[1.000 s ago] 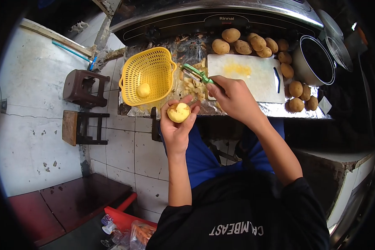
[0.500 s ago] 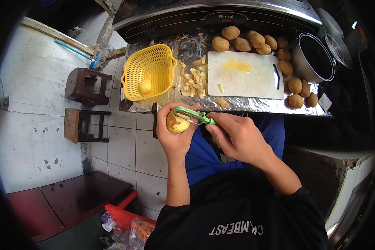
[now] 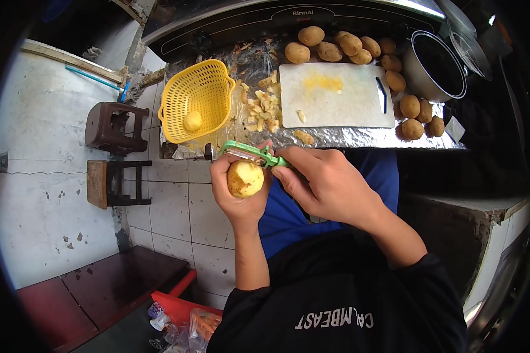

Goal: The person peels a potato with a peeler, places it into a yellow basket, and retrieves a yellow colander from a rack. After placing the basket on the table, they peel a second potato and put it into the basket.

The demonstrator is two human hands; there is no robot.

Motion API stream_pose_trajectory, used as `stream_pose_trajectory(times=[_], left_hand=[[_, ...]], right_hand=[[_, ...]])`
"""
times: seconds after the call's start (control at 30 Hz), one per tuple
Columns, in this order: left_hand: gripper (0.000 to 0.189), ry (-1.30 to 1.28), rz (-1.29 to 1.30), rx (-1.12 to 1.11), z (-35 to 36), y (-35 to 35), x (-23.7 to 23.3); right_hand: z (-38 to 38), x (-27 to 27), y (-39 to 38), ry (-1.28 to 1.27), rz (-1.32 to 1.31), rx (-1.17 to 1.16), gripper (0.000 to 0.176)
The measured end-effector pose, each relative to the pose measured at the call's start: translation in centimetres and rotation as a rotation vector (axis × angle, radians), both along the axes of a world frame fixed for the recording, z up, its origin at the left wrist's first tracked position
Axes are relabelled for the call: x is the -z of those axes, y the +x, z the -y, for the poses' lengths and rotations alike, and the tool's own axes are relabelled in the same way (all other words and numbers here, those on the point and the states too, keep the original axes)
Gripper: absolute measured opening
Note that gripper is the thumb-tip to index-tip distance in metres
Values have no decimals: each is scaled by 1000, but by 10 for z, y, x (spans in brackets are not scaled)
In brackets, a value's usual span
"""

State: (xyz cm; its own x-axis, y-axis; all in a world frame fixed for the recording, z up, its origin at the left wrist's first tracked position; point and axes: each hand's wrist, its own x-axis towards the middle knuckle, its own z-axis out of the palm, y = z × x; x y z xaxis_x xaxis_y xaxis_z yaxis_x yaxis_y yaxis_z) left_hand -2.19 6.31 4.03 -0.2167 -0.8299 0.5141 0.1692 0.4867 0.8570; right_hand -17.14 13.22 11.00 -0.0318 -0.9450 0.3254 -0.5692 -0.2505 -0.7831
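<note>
My left hand (image 3: pixel 241 209) is wrapped round a mostly peeled potato (image 3: pixel 245 179) that still has brown skin patches. My right hand (image 3: pixel 327 182) grips the handle of a green peeler (image 3: pixel 245 152), whose head lies over the top of the potato. Beyond my hands, a yellow basket (image 3: pixel 218 109) holds one peeled potato (image 3: pixel 192 121). Peelings (image 3: pixel 263 110) are heaped between the basket and a white cutting board (image 3: pixel 335 112), which has a yellow stain and a small scrap on it.
Several unpeeled potatoes (image 3: pixel 330 51) line the board's back and right sides. A metal pot (image 3: pixel 466 82) stands at the right, by a stove (image 3: pixel 241 26). Two stools (image 3: pixel 97 183) are on the tiled floor at the left. A red-brown table (image 3: pixel 112 282) is at the lower left.
The peeler has shifted from across the potato's face to its upper edge, and more of the potato shows. The whole view has moved slightly, with the counter items further left and up.
</note>
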Motion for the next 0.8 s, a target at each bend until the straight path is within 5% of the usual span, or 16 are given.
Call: stream_pose_trajectory(times=[0.4,0.47,0.53,0.63,0.8], left_hand=[[57,224,-236,153,-5,-8,-12],[60,373,-374,410,-6,-3,-17],[54,402,-429,405,0,-1,-11],[71,561,-550,326,0,-3,-14],[60,478,-514,226,-2,-7,-13]], right_hand=[[1,4,4,-42,-108,54,25],[2,7,0,-28,-121,55,24],[6,10,0,-37,-134,54,23],[0,10,10,-122,-184,73,21],[-4,10,12,-115,-131,41,20]])
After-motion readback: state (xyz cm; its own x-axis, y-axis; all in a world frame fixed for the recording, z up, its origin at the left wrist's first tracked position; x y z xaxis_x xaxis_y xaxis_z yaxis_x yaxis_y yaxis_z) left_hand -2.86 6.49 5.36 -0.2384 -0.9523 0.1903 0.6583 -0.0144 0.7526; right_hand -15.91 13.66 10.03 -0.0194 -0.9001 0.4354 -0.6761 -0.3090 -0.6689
